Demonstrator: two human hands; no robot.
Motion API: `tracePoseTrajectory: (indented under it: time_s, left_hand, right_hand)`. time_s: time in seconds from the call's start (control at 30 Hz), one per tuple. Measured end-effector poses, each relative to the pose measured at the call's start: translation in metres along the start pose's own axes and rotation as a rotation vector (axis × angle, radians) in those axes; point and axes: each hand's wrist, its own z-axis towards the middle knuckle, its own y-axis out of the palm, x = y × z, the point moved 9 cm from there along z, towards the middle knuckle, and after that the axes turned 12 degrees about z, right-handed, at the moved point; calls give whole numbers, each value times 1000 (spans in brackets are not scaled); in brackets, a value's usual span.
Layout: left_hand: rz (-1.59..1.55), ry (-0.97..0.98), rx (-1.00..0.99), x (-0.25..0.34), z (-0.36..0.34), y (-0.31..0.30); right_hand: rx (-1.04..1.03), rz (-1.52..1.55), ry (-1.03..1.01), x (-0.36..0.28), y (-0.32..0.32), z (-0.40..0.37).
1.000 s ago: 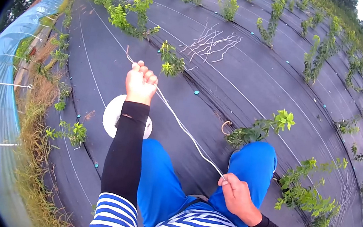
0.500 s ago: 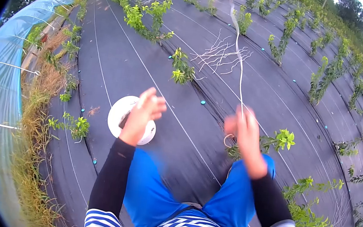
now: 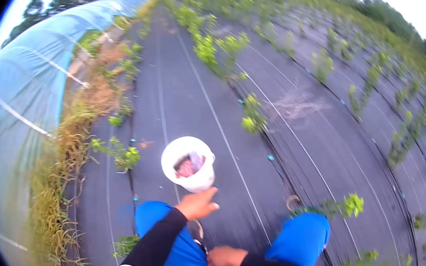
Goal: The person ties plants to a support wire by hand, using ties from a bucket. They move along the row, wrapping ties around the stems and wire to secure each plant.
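My left hand (image 3: 196,203) is stretched out, fingers extended and thumb apart, close below the near side of a white bucket (image 3: 169,160). Inside the bucket lies something reddish-pink (image 3: 186,168) with a greyish piece beside it. Low over my lap, my right hand (image 3: 226,257) rests against the blue trousers (image 3: 300,242), blurred and with its fingertips turned inward. A dark narrow thing (image 3: 201,246) shows just left of those fingertips; whether they grip it I cannot tell.
Black ground sheet (image 3: 219,169) with white lines covers the ground. A leafy plant (image 3: 352,205) grows beyond my right knee, with a tan ring (image 3: 292,202) near its base. Pale twigs (image 3: 298,108) lie further ahead. Blue plastic sheeting (image 3: 28,91) and dry grass (image 3: 64,166) run along the left.
The long pale strip has gone from my right hand, which has come down to my lap. My left hand has moved down from over the bucket. The view has turned left.
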Motion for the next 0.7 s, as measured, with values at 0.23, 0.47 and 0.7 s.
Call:
tracePoseTrajectory:
  time_s: [0.23, 0.47, 0.7]
  left_hand:
    - [-97, 70, -41, 40, 13, 0]
    - [-93, 74, -19, 51, 1, -6]
    - [-157, 13, -64, 40, -17, -7]
  right_hand:
    - [-30, -24, 207, -5, -12, -36]
    - [-66, 220, -70, 2, 35, -32]
    - [-205, 323, 13, -7, 55, -38]
